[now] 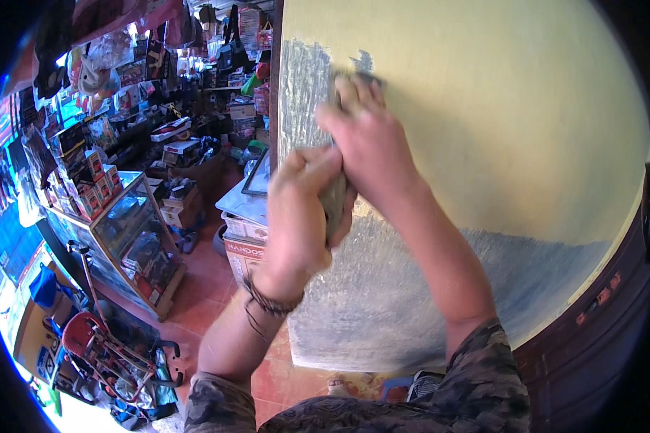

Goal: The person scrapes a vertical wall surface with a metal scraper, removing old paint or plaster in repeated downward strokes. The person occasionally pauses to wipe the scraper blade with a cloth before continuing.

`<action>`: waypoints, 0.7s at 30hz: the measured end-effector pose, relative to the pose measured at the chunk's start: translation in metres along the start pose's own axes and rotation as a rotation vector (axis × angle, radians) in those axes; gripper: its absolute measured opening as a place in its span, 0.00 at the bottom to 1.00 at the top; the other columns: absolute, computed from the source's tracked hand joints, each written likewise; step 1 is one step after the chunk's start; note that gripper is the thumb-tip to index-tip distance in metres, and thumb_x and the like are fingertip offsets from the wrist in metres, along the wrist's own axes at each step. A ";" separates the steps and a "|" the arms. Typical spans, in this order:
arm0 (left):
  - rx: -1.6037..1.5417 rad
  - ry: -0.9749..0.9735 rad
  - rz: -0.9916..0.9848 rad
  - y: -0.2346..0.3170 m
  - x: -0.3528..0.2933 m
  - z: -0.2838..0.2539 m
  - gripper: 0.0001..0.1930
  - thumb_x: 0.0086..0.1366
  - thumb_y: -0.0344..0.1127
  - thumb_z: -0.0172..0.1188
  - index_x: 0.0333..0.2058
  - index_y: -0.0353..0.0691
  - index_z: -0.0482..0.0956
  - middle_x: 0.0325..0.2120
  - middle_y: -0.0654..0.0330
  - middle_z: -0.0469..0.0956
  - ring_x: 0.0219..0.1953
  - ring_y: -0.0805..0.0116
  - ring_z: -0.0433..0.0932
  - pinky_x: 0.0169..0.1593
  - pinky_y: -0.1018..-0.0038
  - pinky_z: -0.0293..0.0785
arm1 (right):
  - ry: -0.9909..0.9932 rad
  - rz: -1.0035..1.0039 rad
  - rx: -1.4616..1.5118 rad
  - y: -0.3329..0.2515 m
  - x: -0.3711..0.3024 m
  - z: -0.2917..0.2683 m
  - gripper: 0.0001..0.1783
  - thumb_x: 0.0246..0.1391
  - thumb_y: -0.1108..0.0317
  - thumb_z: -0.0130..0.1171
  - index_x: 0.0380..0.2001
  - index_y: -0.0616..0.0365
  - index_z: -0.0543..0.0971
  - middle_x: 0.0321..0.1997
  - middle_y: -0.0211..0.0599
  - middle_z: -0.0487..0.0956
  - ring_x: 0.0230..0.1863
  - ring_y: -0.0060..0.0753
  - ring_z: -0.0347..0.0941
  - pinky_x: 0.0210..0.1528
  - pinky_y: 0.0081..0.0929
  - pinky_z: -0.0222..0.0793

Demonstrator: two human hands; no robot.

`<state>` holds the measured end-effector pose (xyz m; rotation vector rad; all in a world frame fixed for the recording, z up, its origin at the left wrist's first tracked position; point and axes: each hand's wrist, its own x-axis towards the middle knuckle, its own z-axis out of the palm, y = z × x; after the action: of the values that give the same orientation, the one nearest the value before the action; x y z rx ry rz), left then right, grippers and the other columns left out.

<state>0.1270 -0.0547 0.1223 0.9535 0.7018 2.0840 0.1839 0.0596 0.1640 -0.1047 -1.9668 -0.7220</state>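
Observation:
In front of me is a pale yellow wall [498,130], with a rough grey streaked patch [303,86] along its left edge. My left hand [294,209] is closed around a grey-green, dull-surfaced object [333,202]; its kind is hidden by the fingers. Higher up, my right hand [368,133] has its fingers bent against the wall at the right border of the grey patch. Something dark and thin [370,78] shows at those fingertips, but blur hides what it is. The right wrist is close to the left hand's fingers.
Grey coating [390,296] covers the wall's lower part. To the left stand a glass display case [126,238], a carton [244,252] and a folded red-seated stroller or cart [87,332]. Shelves of packed goods fill the back left. A dark door [592,325] is at right.

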 end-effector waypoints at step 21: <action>0.059 0.048 -0.029 -0.001 -0.005 0.001 0.09 0.69 0.38 0.50 0.33 0.40 0.70 0.18 0.60 0.72 0.08 0.75 0.64 0.08 0.81 0.53 | -0.069 0.038 0.033 -0.001 0.003 -0.002 0.10 0.49 0.69 0.54 0.35 0.59 0.79 0.52 0.62 0.72 0.57 0.66 0.66 0.63 0.55 0.59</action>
<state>0.1306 -0.0575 0.1205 0.9223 0.8018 2.0768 0.1836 0.0566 0.1668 -0.1483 -2.0357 -0.6691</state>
